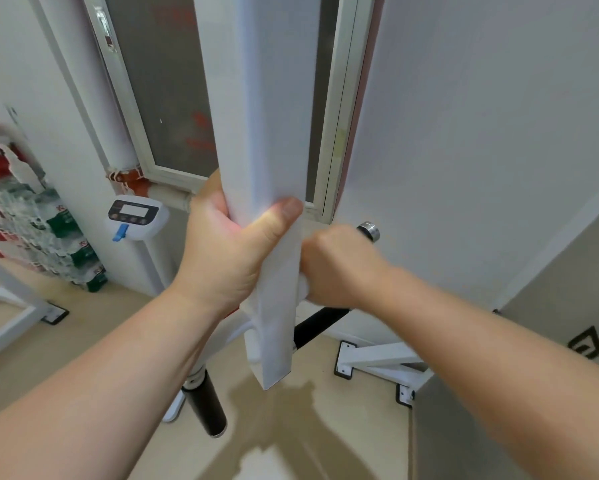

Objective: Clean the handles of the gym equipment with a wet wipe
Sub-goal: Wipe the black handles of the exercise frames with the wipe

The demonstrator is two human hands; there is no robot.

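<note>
Two hands work in the head view: the left hand [232, 247] grips the white upright post [274, 168]; the right hand [339, 265] is fisted around a wet wipe [303, 284] on the black handle [320, 323], which runs from 8 toward 2 o'clock.
</note>
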